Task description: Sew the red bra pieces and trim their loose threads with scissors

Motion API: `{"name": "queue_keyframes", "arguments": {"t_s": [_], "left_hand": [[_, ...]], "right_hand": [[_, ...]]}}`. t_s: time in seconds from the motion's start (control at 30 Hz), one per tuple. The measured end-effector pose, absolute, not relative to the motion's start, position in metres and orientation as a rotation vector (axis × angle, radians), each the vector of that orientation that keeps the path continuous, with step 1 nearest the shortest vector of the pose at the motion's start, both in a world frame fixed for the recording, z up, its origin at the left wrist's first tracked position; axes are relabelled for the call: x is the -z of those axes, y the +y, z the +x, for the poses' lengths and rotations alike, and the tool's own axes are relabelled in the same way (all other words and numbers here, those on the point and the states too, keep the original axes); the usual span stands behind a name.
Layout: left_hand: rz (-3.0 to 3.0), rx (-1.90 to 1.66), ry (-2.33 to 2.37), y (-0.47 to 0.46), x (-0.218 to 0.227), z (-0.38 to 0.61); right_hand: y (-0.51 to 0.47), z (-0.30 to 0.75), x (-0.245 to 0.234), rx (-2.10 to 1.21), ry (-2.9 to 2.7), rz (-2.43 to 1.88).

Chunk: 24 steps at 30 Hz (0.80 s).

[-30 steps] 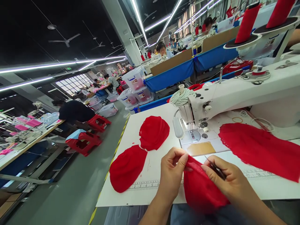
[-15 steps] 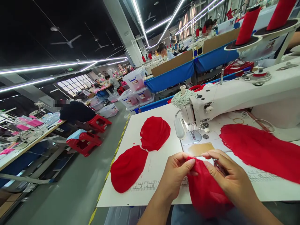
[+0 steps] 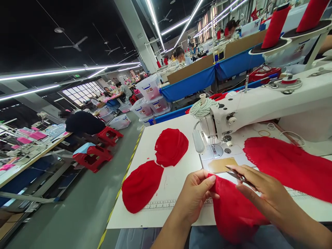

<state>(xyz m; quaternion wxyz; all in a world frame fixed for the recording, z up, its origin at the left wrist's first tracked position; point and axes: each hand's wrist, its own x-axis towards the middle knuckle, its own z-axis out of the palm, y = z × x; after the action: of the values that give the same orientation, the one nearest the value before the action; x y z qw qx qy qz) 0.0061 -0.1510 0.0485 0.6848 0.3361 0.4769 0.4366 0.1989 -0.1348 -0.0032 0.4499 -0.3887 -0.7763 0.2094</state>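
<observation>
My left hand point(image 3: 195, 193) pinches the top corner of a red fabric piece point(image 3: 233, 214) that hangs over the near edge of the white sewing table point(image 3: 166, 186). My right hand point(image 3: 261, 192) rests against the same piece and grips small metal thread snips point(image 3: 237, 175), tips pointing left. Just beyond both hands stands the white sewing machine point(image 3: 259, 103), its needle plate point(image 3: 216, 151) and a tan patch point(image 3: 220, 165) in front of my fingers.
Two stacks of red fabric pieces point(image 3: 171, 146) point(image 3: 141, 186) lie on the table's left; a wide red piece point(image 3: 290, 166) lies right. Red thread cones point(image 3: 276, 26) top the machine. Left is an aisle with red stools point(image 3: 92, 157), plastic bins point(image 3: 149, 88) and seated workers.
My right hand has slid right and back from the fabric corner, snips now pointing at the tan patch. My left hand keeps its pinch; the red piece has sagged lower.
</observation>
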Motion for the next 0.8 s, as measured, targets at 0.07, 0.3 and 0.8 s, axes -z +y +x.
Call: {"name": "queue_keyframes", "arguments": {"t_s": [0.07,0.3,0.8], "left_hand": [[0.755,-0.963,1.062,-0.151,-0.050,0.006],[0.745,-0.957,1.065,-0.153,-0.053,0.010],[0.798,-0.975,1.081,-0.153,-0.050,0.012]], "right_hand": [[-0.131,0.205,0.010,-0.397,-1.988,-0.864],[-0.131,0.205,0.022,-0.171,-2.049,-0.780],[-0.133,0.205,0.010,-0.143,-2.051,-0.850]]}}
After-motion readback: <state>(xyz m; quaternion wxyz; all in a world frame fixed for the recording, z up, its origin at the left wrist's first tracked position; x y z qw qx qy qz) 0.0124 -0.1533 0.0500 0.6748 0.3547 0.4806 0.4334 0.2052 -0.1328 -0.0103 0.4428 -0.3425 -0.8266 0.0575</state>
